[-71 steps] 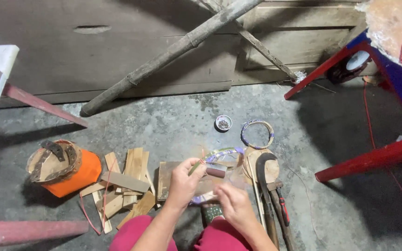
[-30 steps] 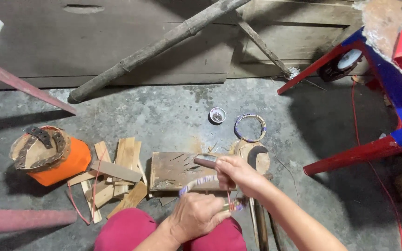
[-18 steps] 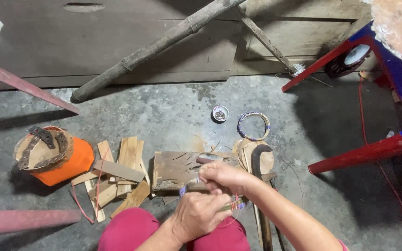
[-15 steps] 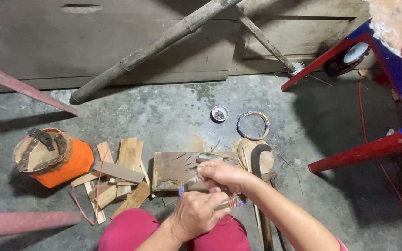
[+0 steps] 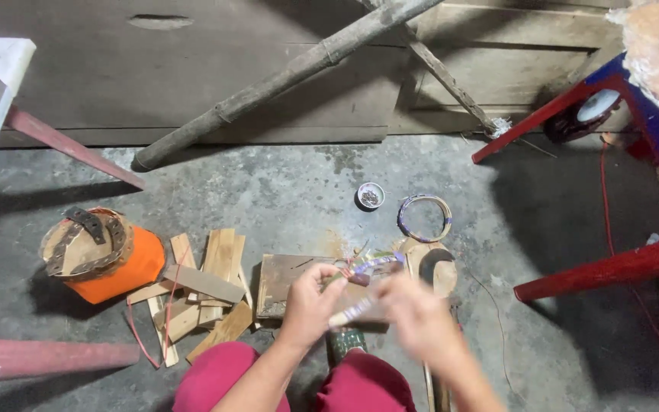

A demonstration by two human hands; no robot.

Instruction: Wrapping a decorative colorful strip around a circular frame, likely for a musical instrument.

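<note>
No packages, labels or screens, seemingly.

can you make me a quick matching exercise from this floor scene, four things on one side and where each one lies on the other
Things:
1. orange container
2. small round tin
3. bamboo pole
4. wooden board

Places:
a. leaning slantwise against the wooden wall
b. on the floor just left of the wire ring
c. under the left hand
d. left of the pile of wood scraps

Pairs: 1-d, 2-b, 3-a, 4-c
</note>
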